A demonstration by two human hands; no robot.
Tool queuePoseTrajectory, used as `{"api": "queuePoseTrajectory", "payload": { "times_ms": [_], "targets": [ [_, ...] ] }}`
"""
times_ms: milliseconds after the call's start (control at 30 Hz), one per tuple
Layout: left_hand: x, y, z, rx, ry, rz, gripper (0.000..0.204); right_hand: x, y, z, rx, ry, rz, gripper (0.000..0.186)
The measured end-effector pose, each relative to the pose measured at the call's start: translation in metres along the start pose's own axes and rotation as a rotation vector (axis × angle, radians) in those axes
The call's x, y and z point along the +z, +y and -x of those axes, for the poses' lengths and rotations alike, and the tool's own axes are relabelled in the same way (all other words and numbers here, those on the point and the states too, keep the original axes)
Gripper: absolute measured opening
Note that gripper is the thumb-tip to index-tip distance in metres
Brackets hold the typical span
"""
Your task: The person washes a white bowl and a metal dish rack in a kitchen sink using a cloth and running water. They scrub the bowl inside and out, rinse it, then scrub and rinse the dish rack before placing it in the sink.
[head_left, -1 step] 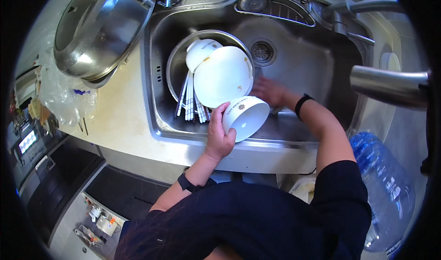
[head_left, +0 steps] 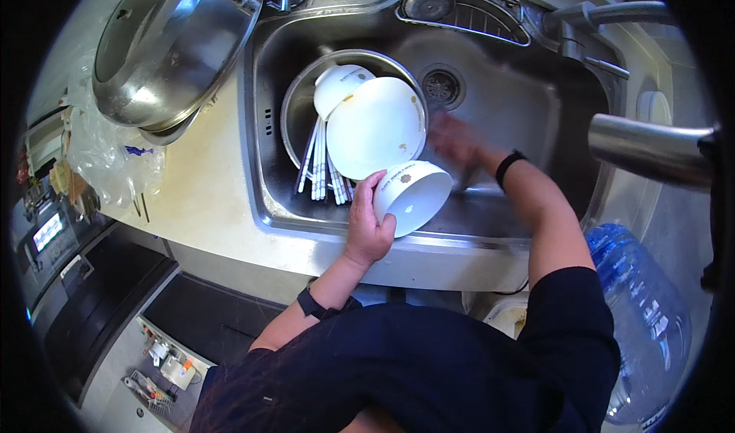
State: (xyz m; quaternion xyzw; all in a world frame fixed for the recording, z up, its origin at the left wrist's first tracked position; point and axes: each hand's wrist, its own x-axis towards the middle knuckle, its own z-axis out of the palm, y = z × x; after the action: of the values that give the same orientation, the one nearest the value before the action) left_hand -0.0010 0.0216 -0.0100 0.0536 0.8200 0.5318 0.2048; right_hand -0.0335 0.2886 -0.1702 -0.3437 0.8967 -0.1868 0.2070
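1 bag point(head_left: 115, 169), clear plastic, well left of the grip of the left hand point(head_left: 369, 226). 1 pot point(head_left: 164, 88), steel, tilted, up and left of that grip. 1 pan point(head_left: 295, 111), steel, in the sink point(head_left: 528, 119), above and left of the grip, containing: chopsticks point(head_left: 318, 165), several, mostly white, slanted, ends just left of the grip; 1 small bowl point(head_left: 333, 96), white, tilted, farther above the grip; 1 dish point(head_left: 375, 127), white, brown-spotted, directly above the grip. 1 bowl point(head_left: 417, 203), white, tilted, in the left hand, which is clamped on its left side, thumb at the rim. 1 drain point(head_left: 442, 87), round, above and right of the grip. 1 right hand point(head_left: 455, 138), blurred, right of the grip, near the pan; whether its fingers are apart, together or holding anything, cannot tell. 1 jug point(head_left: 643, 326), clear, well right of and below the grip.
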Motion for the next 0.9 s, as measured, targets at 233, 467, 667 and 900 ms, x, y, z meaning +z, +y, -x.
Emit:
{"api": "queuePoseTrajectory", "payload": {
  "times_ms": [233, 467, 667, 900],
  "targets": [
    [-0.001, 0.0, -0.004, -0.011, -0.043, -0.037, 0.058, 0.004, 0.14, 0.036, 0.358, 0.16, 0.362, 0.06],
    [0.0, 0.002, -0.01, -0.081, -0.078, 0.062, 0.056, 0.01, 0.163, 0.171, 0.764, 0.105, -0.045, 0.058],
    [0.012, 0.015, -0.043, -0.428, -0.261, 0.346, 0.058, 0.039, 0.109, 0.176, 1.258, 0.094, -0.17, 0.045],
    [0.063, 0.041, -0.069, -0.716, -0.316, 0.532, 0.056, -0.048, 0.068, 0.165, 1.357, 0.524, -0.101, 0.043]
  ]
}}
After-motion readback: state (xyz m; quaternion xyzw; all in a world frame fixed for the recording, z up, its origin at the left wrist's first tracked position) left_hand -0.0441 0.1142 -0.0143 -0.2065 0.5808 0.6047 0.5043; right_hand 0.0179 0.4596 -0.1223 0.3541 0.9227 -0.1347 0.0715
